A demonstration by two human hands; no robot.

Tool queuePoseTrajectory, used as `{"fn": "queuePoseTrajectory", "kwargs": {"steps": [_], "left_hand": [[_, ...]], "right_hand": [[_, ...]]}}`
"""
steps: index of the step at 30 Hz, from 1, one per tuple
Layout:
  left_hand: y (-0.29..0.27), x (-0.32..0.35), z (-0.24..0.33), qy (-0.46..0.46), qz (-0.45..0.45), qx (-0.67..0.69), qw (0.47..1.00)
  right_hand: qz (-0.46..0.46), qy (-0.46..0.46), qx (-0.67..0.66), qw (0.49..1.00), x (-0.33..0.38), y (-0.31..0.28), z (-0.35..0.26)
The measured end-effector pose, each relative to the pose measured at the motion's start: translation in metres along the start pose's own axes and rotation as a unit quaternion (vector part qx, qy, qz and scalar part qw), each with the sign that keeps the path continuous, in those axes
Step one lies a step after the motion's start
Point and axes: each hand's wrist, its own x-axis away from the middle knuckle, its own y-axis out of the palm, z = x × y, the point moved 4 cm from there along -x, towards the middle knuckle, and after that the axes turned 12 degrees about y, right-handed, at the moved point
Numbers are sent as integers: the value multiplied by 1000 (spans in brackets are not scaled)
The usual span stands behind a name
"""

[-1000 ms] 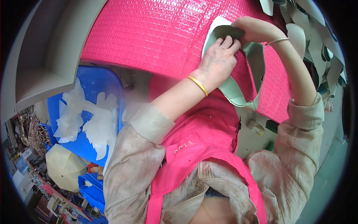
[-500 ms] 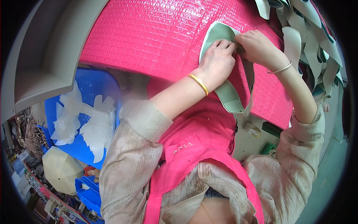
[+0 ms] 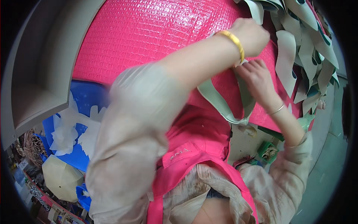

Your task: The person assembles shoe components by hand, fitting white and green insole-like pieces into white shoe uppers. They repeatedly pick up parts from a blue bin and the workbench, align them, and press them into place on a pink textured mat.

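In the head view, I see a pale green, flexible looped piece (image 3: 218, 102) at the near right of a glossy pink textured table cover (image 3: 149, 44); the right hand (image 3: 257, 78) pinches its far part. Apart from it, farther off, the left hand (image 3: 250, 35) blurs, its grip unreadable. The near end looks joined already; the hidden far part, possibly unfinished, I can't judge. Similar pale strips (image 3: 286, 56) heap at right.
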Motion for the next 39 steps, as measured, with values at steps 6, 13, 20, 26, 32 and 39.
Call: {"fn": "queuePoseTrajectory", "kwargs": {"steps": [6, 13, 20, 26, 32, 39], "left_hand": [[77, -14, -24, 45, -190, 420, 886], [68, 16, -23, -9, -103, 417, 903], [80, 15, -17, -54, -86, 375, 922], [71, 26, -6, -63, 24, 276, 959], [15, 128, 76, -111, 132, 165, 971], [62, 154, 96, -180, 149, 32, 972]], "right_hand": [[61, -19, -24, 998, 11, -12, -14], [29, 60, -80, 995, 26, -9, -31], [4, 38, -85, 996, 36, -4, -24], [-57, 146, -226, 961, 29, 4, -23], [-116, 267, -402, 868, -3, 26, -4], [-186, 207, -303, 911, -24, 37, 17]]}}
